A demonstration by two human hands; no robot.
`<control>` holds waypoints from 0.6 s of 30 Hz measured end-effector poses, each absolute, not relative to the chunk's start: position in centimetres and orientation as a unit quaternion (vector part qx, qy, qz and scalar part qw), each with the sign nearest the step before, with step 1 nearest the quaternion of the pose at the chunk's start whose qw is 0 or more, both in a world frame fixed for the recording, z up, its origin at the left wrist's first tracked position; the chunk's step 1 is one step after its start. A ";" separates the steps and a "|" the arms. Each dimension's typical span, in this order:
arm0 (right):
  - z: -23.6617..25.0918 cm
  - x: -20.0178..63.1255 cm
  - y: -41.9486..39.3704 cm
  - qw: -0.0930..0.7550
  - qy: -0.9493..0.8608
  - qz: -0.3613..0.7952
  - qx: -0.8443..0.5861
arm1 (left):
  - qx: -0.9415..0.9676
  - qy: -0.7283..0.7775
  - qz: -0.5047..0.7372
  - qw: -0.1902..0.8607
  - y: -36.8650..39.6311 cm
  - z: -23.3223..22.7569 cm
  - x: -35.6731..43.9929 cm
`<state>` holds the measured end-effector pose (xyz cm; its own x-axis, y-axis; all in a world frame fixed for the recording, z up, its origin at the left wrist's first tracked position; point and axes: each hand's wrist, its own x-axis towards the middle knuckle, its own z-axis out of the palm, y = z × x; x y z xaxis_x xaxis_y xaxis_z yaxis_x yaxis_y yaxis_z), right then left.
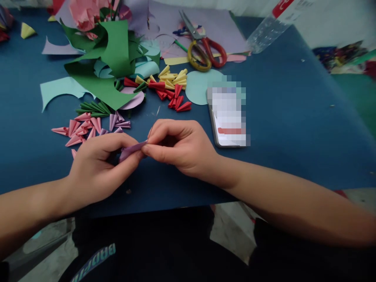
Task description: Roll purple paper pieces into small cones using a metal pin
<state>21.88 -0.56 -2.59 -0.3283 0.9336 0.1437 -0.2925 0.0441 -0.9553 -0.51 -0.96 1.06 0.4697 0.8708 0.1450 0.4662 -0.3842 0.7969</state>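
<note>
Both hands pinch a purple paper strip mid-fold.
The left hand (98, 166) and right hand (179, 147) grip the half-rolled purple strip (132, 150) just above the blue table (293, 129); finished pink cones (79, 129), green, red cones (172, 96) and yellow lie beyond, with uncut green paper (108, 58) and scissors (202, 47) left.

My left hand (96, 166) and my right hand (179, 147) meet near the front edge of the table (293, 129), and a folded paper strip (132, 150) sits between their fingertips. A heap of little paper cones (85, 127) lies just behind my left hand. More cones (170, 88) lie farther back, in the middle. A phone (229, 117) lies to the right of my right hand. Scissors (202, 47) lie far back, behind the phone, on paper sheets (217, 27). Cut paper scraps (111, 58) pile up at the back left.
</note>
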 end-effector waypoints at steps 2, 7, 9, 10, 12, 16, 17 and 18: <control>-2.6 21.9 -0.5 0.491 -0.526 0.625 -0.301 | 0.773 0.436 0.282 0.365 -0.9 1.0 -0.6; -2.5 21.8 -0.4 0.489 -0.523 0.625 -0.312 | 0.756 0.450 0.285 0.380 -0.9 0.9 -0.2; -2.5 21.7 -0.4 0.490 -0.517 0.623 -0.323 | 0.749 0.461 0.286 0.381 -0.9 0.9 0.0; -2.5 21.7 -0.4 0.492 -0.513 0.623 -0.327 | 0.745 0.467 0.286 0.380 -0.8 0.9 0.0; -2.6 21.6 -0.4 0.494 -0.507 0.623 -0.332 | 0.741 0.475 0.286 0.379 -0.8 0.9 0.2; -2.6 21.7 -0.5 0.481 -0.505 0.629 -0.345 | 0.741 0.472 0.286 0.382 -0.6 1.0 0.3; -2.7 21.7 -0.5 0.477 -0.509 0.625 -0.349 | 0.742 0.470 0.288 0.382 -0.6 1.0 0.3; -2.7 21.8 -0.5 0.476 -0.516 0.619 -0.352 | 0.743 0.469 0.288 0.381 -0.6 1.0 0.3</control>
<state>21.77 -0.47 -2.69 -0.2999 0.9524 0.0548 -0.2260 -0.0151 -0.9740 0.29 -0.56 1.02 0.3937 0.9165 0.0713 0.4774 -0.2701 0.8362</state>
